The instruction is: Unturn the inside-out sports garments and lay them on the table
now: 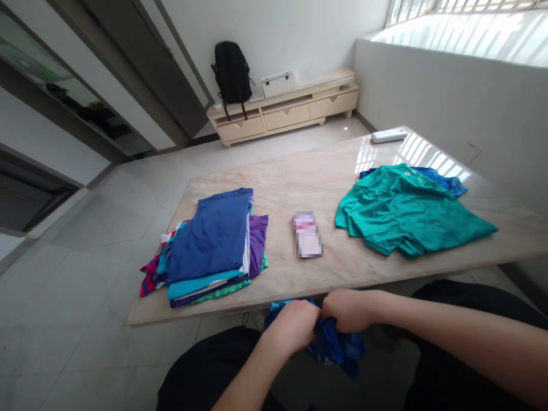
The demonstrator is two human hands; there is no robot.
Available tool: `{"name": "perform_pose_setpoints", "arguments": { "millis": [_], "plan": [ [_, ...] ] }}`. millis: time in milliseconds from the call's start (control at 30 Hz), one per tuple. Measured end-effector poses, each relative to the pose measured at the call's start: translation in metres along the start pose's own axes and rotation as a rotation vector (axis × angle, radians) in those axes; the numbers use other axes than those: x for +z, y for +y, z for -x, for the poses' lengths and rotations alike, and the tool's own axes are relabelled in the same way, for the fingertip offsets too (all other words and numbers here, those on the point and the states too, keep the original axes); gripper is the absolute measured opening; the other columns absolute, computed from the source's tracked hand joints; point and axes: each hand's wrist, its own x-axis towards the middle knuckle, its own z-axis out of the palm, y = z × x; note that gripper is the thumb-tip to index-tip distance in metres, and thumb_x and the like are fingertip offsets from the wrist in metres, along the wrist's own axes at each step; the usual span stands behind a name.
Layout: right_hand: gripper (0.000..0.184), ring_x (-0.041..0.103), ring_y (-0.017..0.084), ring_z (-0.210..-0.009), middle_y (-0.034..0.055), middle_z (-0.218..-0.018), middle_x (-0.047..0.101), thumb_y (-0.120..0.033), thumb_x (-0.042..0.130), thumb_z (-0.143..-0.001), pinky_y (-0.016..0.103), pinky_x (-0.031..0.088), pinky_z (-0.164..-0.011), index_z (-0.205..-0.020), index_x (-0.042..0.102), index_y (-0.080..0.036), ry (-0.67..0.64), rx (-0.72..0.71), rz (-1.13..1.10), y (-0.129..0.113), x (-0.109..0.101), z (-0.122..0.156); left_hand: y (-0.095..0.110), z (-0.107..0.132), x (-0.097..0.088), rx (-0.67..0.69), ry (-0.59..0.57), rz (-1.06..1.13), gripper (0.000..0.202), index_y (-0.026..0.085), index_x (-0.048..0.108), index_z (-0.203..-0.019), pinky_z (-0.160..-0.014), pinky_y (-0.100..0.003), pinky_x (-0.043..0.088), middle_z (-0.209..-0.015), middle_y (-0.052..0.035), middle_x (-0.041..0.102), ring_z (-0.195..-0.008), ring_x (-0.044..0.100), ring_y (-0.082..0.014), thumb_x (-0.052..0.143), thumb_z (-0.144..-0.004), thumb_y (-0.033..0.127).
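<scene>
My left hand (pixel 293 324) and my right hand (pixel 349 310) are side by side just below the near edge of the table (pixel 299 182), both closed on a bunched blue garment (pixel 331 345) over my lap. On the table's left part lies a stack of folded clothes (pixel 212 245) with a dark blue piece on top. Toward the right lies a loose teal shirt (pixel 406 211), with another blue garment (pixel 445 181) showing from under its far side. A small blurred card or packet (pixel 307 234) rests between the stack and the teal shirt.
A white remote-like object (pixel 389 136) sits at the table's far right corner. Beyond the table a low cream cabinet (pixel 285 111) stands against the wall with a black backpack (pixel 232 73) and a white box (pixel 278 84) on it. A wall runs along the right.
</scene>
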Motion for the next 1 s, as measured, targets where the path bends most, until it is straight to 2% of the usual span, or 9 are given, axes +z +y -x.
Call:
{"name": "perform_pose_setpoints", "arguments": {
  "millis": [133,200,267,367,467,667,800,900,1000],
  "plan": [
    [0.024,0.064,0.015,-0.068,0.0009,-0.08,0.073,-0.035,0.069,-0.083,0.024,0.051,-0.061,-0.092,0.076,-0.014,0.206,0.022,-0.623,-0.006,-0.036,0.047,0.001,0.029,-0.009,0.087,0.072,0.307,0.05,0.022,0.074,-0.121,-0.092,-0.043,0.056,-0.114,-0.0109,0.079,-0.104,0.073,-0.0356,0.085,-0.073,0.027],
    [0.039,0.069,0.02,-0.079,0.0041,-0.094,0.075,-0.047,0.073,-0.083,0.029,0.057,-0.067,-0.108,0.072,-0.017,0.392,0.132,-0.89,-0.009,-0.041,0.069,0.005,0.039,-0.012,0.167,0.202,0.5,0.088,0.027,0.055,-0.147,-0.103,-0.045,0.052,-0.138,-0.0108,0.068,-0.121,0.066,-0.0348,0.091,-0.068,0.035],
    [0.051,0.072,0.024,-0.088,0.0065,-0.105,0.075,-0.052,0.079,-0.079,0.033,0.06,-0.073,-0.118,0.068,-0.02,0.516,0.208,-1.01,-0.012,-0.038,0.084,0.013,0.045,-0.012,0.244,0.356,0.637,0.097,0.029,0.04,-0.157,-0.114,-0.045,0.045,-0.153,-0.0109,0.055,-0.136,0.055,-0.032,0.088,-0.073,0.041],
    [0.054,0.07,0.024,-0.092,0.0066,-0.105,0.074,-0.054,0.082,-0.075,0.033,0.06,-0.077,-0.115,0.068,-0.019,0.517,0.2,-0.92,-0.018,-0.025,0.091,0.028,0.044,-0.009,0.334,0.478,0.72,0.079,0.026,0.049,-0.151,-0.118,-0.044,0.041,-0.156,-0.0104,0.051,-0.143,0.048,-0.0301,0.082,-0.082,0.042],
    [0.054,0.068,0.023,-0.094,0.0063,-0.104,0.073,-0.055,0.079,-0.078,0.033,0.058,-0.082,-0.114,0.068,-0.017,0.446,0.126,-0.77,-0.021,-0.013,0.085,0.039,0.04,-0.005,0.4,0.445,0.829,0.072,0.024,0.053,-0.147,-0.114,-0.045,0.046,-0.15,-0.0113,0.057,-0.136,0.055,-0.0309,0.082,-0.083,0.035],
    [0.056,0.063,0.015,-0.079,0.0021,-0.091,0.068,-0.057,0.08,-0.077,0.025,0.053,-0.07,-0.112,0.066,-0.015,0.296,0.041,-0.733,-0.035,-0.001,0.075,0.044,0.041,-0.003,0.431,0.418,0.986,0.112,0.026,0.037,-0.156,-0.116,-0.043,0.043,-0.158,-0.013,0.045,-0.142,0.048,-0.0331,0.096,-0.062,0.027],
    [0.056,0.053,0.01,-0.063,-0.0019,-0.075,0.061,-0.067,0.075,-0.077,0.02,0.043,-0.055,-0.094,0.064,-0.015,0.259,0.08,-0.787,-0.039,-0.002,0.073,0.039,0.05,-0.014,0.335,0.438,0.927,0.062,0.016,0.067,-0.119,-0.09,-0.033,0.054,-0.111,-0.0064,0.072,-0.105,0.067,-0.0264,0.094,-0.065,0.035],
    [0.063,0.041,0.008,-0.052,-0.0043,-0.06,0.048,-0.078,0.062,-0.081,0.021,0.03,-0.046,-0.075,0.057,-0.016,0.32,0.185,-0.734,-0.035,-0.004,0.069,0.028,0.058,-0.026,0.232,0.539,0.928,0.035,0.014,0.07,-0.094,-0.075,-0.026,0.051,-0.086,-0.0011,0.069,-0.083,0.064,-0.0185,0.084,-0.078,0.04],
    [0.064,0.036,0.008,-0.05,-0.0036,-0.056,0.043,-0.076,0.049,-0.091,0.024,0.025,-0.047,-0.065,0.053,-0.017,0.429,0.165,-0.465,-0.031,-0.004,0.061,0.016,0.067,-0.038,0.155,0.61,0.95,0.033,0.014,0.067,-0.086,-0.066,-0.023,0.048,-0.077,0.0011,0.065,-0.073,0.06,-0.0145,0.082,-0.079,0.043]
  ]
}}
